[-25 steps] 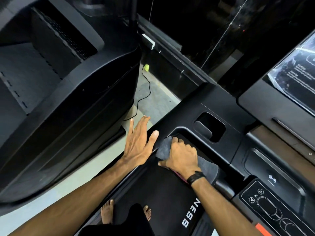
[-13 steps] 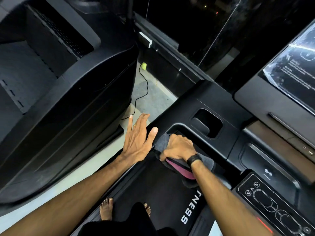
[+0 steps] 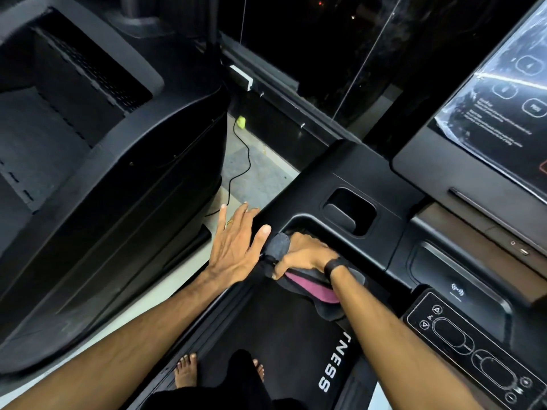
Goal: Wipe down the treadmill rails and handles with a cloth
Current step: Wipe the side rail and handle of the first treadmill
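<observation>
The cloth point(image 3: 313, 284) sits in the middle of the frame, a bit low. It is grey with a pink stripe. Much of it is hidden under the right hand point(image 3: 305, 255) and wrist, and its lower end hangs into shadow, so its full shape is hard to see. The right hand curls its fingers around the cloth and presses it on the dark handle point(image 3: 322, 226) of the treadmill. The fingertips tuck under the bar and cannot be seen. A black band point(image 3: 333, 266) wraps the wrist.

The left hand point(image 3: 236, 247) lies just left of the cloth. Its fingers are straight and spread, holding nothing, and the thumb points toward the cloth. The palm seems to rest on the side rail point(image 3: 189, 341), but the rail is very dark there. A ring point(image 3: 230, 222) shows on one finger.

Both arms are cut off at the bottom edge. Two bare feet point(image 3: 186, 371) stand on the belt point(image 3: 284, 329), partly hidden by dark clothing. White letters on the belt are cut off by the right arm. The screen point(image 3: 503, 96) at the upper right runs out of frame. A thin cable point(image 3: 241, 170) lies on the floor.
</observation>
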Available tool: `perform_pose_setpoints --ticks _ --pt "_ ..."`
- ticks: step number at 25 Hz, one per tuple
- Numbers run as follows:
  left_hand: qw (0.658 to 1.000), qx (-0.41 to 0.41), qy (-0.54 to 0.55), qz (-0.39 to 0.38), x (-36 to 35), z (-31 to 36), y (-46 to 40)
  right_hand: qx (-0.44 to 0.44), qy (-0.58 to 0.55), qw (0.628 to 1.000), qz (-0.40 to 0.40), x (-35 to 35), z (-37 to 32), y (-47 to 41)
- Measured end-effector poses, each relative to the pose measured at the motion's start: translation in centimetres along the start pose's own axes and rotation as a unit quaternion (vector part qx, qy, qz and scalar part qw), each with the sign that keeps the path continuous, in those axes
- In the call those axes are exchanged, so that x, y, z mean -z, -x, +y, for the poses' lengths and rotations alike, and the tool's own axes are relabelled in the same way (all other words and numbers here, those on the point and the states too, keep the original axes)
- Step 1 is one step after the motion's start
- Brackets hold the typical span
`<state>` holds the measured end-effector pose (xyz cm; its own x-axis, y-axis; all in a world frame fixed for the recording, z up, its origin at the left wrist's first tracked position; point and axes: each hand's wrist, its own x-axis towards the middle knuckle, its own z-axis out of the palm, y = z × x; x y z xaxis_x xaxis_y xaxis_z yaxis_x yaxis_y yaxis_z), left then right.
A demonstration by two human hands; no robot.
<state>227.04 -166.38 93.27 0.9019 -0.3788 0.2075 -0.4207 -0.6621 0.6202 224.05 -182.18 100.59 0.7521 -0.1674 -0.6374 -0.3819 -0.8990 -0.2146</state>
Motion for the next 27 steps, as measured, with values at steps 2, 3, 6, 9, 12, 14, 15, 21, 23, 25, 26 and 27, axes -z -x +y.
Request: perform_pose_setpoints --ticks 2,3,6,9,12,14,15,21,23,25,26,27 --pt "1.000 0.015 -0.001 0.000 0.0 -0.2 -0.1 0.023 0.146 0.966 0.210 -3.4 0.3 0.7" --pt "1.000 0.018 -0.001 -0.001 0.0 -0.3 -0.1 0.030 0.219 0.930 0.294 -5.5 0.7 1.4" --pt "1.000 0.015 -0.008 -0.008 -0.2 -0.5 -0.2 0.029 0.268 0.907 0.323 -6.4 1.4 1.8" --pt "1.000 0.018 -0.003 -0.004 -0.2 -0.6 -0.2 0.045 0.083 0.991 0.097 -1.4 2.4 1.1" --pt "1.000 0.017 -0.015 -0.015 -0.1 -0.5 -0.1 0.024 -0.027 0.999 -0.023 0.2 3.1 0.9" --pt "0.999 0.023 -0.032 -0.023 0.0 -0.6 -0.2 0.026 0.116 0.979 0.165 -2.7 3.6 1.7" --pt "0.998 0.028 -0.040 -0.028 -0.1 -0.7 -0.3 0.040 0.212 0.935 0.280 -4.9 3.9 2.2" --pt "0.998 0.038 -0.037 -0.027 -0.1 -0.7 -0.4 0.045 0.096 0.985 0.134 -2.1 5.2 2.0" --pt "0.998 0.031 -0.041 -0.023 -0.1 -0.5 -0.2 0.048 -0.115 0.990 -0.068 0.3 6.3 1.6" --pt "0.998 0.034 -0.038 -0.023 0.0 -0.4 -0.1 0.041 -0.148 0.985 -0.080 0.6 6.6 2.0" --pt "0.999 0.037 -0.035 -0.016 0.2 -0.3 -0.1 0.030 -0.082 0.996 -0.011 -0.1 6.4 2.5" --pt "0.999 0.039 -0.033 -0.010 0.2 -0.3 -0.1 0.021 0.015 0.995 0.100 -1.4 6.1 3.1"
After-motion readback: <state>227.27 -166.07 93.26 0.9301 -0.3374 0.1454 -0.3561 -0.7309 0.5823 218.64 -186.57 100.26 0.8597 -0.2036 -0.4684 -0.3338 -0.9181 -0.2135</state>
